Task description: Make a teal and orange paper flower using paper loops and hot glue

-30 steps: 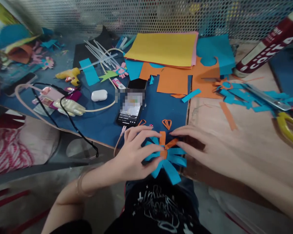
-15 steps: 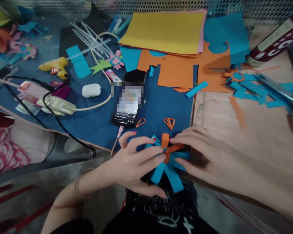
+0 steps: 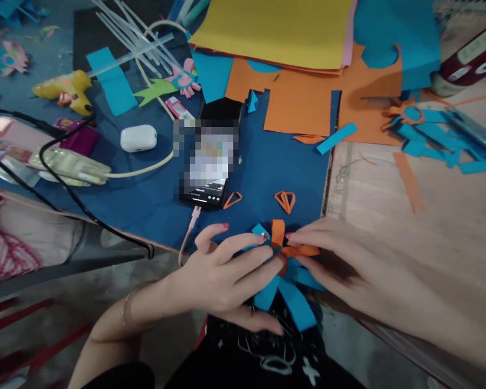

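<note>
A paper flower [image 3: 297,305] made of looped blue and orange strips sits at the table's front edge, its lower blue petals sticking out over the edge. My left hand [image 3: 227,270] holds it down, middle fingertips pressed near its centre and the thumb apart below. On the right side, the thumb and forefinger of my right hand [image 3: 348,265] pinch around an orange strip petal [image 3: 306,250]. Part of the flower's middle is hidden under my left fingers. Just beyond lie two small folded orange strip pieces, one triangular loop [image 3: 233,200] and one divided loop [image 3: 285,201].
A phone [image 3: 208,167] on a charging cable lies ahead. To the left are an earbud case [image 3: 138,138], a yellow glue gun [image 3: 67,89] and a power strip [image 3: 71,165]. Coloured paper sheets [image 3: 271,32] stand stacked behind; scissors [image 3: 480,129] and blue strips [image 3: 425,138] lie right.
The view has shifted slightly, so the table things sit differently in the picture. My right thumb and forefinger have closed in around the orange petal; my left hand keeps its place on the flower.
</note>
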The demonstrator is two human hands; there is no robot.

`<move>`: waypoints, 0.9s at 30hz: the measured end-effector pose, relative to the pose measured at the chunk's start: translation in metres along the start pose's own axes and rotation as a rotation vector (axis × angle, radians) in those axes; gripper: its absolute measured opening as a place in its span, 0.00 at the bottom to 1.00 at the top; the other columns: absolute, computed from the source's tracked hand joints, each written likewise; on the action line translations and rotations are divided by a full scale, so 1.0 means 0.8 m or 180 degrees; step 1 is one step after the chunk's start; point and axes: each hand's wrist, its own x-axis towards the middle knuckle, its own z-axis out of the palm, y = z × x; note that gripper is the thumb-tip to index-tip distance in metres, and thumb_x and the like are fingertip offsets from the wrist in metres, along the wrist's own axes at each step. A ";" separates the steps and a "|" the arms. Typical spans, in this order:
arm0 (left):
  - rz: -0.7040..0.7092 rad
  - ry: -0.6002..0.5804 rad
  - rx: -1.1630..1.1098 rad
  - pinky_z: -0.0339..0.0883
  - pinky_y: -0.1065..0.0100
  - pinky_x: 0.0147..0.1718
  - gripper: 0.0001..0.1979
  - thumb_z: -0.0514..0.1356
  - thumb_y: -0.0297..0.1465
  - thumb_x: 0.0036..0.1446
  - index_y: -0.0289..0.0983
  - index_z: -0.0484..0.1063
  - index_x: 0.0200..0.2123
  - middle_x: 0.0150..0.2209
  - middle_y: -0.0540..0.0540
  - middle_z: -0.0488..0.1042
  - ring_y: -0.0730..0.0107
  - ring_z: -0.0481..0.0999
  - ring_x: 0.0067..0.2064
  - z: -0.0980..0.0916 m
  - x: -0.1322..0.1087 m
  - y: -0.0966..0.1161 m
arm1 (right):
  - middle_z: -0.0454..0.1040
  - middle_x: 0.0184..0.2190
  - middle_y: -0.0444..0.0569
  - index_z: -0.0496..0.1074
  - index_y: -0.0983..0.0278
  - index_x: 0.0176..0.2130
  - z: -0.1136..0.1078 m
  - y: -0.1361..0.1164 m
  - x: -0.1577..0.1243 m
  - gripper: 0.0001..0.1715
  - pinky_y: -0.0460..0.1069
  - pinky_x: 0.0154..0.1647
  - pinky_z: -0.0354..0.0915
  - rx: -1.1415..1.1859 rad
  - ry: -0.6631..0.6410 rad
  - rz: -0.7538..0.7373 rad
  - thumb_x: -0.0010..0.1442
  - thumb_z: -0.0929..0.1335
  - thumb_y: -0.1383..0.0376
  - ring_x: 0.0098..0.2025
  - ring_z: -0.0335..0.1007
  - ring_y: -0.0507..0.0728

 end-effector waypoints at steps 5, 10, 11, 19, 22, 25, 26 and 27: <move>-0.0034 -0.0147 -0.0040 0.44 0.52 0.63 0.29 0.52 0.55 0.61 0.38 0.79 0.47 0.40 0.45 0.81 0.58 0.73 0.49 -0.001 0.002 0.001 | 0.76 0.45 0.50 0.68 0.60 0.51 -0.001 -0.003 0.002 0.15 0.50 0.48 0.73 -0.0090 0.0000 -0.0030 0.66 0.64 0.73 0.47 0.76 0.55; -0.0012 -0.0242 -0.0058 0.43 0.52 0.64 0.32 0.50 0.58 0.61 0.37 0.79 0.46 0.40 0.44 0.80 0.57 0.72 0.49 -0.002 0.005 0.000 | 0.77 0.44 0.50 0.69 0.59 0.51 -0.001 -0.002 0.002 0.15 0.52 0.45 0.74 -0.0163 0.0009 -0.0073 0.66 0.65 0.73 0.45 0.76 0.56; -0.0005 -0.0268 -0.0054 0.43 0.52 0.64 0.32 0.51 0.58 0.60 0.37 0.78 0.46 0.40 0.44 0.80 0.57 0.72 0.49 -0.003 0.006 0.000 | 0.77 0.43 0.50 0.69 0.60 0.50 -0.001 -0.002 0.003 0.15 0.52 0.44 0.74 -0.0192 0.0009 -0.0120 0.66 0.65 0.73 0.45 0.76 0.56; 0.0052 -0.0230 -0.0052 0.43 0.53 0.64 0.33 0.50 0.57 0.61 0.36 0.78 0.46 0.41 0.44 0.80 0.58 0.72 0.50 -0.001 0.006 -0.002 | 0.79 0.47 0.56 0.75 0.63 0.35 -0.004 -0.009 0.005 0.05 0.61 0.46 0.72 -0.1105 0.0124 -0.0603 0.61 0.68 0.71 0.49 0.73 0.65; 0.0074 -0.0122 -0.0077 0.42 0.53 0.65 0.33 0.50 0.58 0.61 0.35 0.78 0.44 0.42 0.43 0.80 0.59 0.73 0.49 0.000 0.004 -0.002 | 0.79 0.48 0.55 0.75 0.62 0.33 -0.002 -0.012 0.004 0.05 0.62 0.46 0.72 -0.1383 0.0129 -0.0652 0.60 0.68 0.70 0.50 0.73 0.66; 0.0079 -0.0057 -0.0077 0.44 0.52 0.64 0.32 0.52 0.59 0.59 0.37 0.78 0.43 0.41 0.44 0.80 0.58 0.73 0.49 0.002 0.003 -0.002 | 0.79 0.50 0.54 0.74 0.61 0.34 -0.001 -0.012 0.002 0.05 0.63 0.46 0.71 -0.1521 -0.0013 -0.0648 0.59 0.67 0.69 0.51 0.74 0.67; 0.0082 -0.0046 -0.0066 0.44 0.51 0.63 0.32 0.52 0.59 0.59 0.38 0.78 0.42 0.41 0.45 0.80 0.57 0.73 0.49 0.002 0.003 -0.002 | 0.78 0.52 0.54 0.74 0.61 0.35 -0.001 -0.012 0.001 0.05 0.63 0.46 0.70 -0.1543 -0.0061 -0.0650 0.59 0.67 0.69 0.51 0.74 0.68; 0.0086 -0.0043 -0.0057 0.45 0.51 0.63 0.32 0.52 0.59 0.59 0.38 0.78 0.42 0.41 0.45 0.80 0.57 0.73 0.49 0.003 0.002 -0.002 | 0.78 0.53 0.54 0.74 0.61 0.35 -0.001 -0.012 0.000 0.05 0.63 0.46 0.70 -0.1558 -0.0104 -0.0650 0.59 0.67 0.69 0.51 0.73 0.68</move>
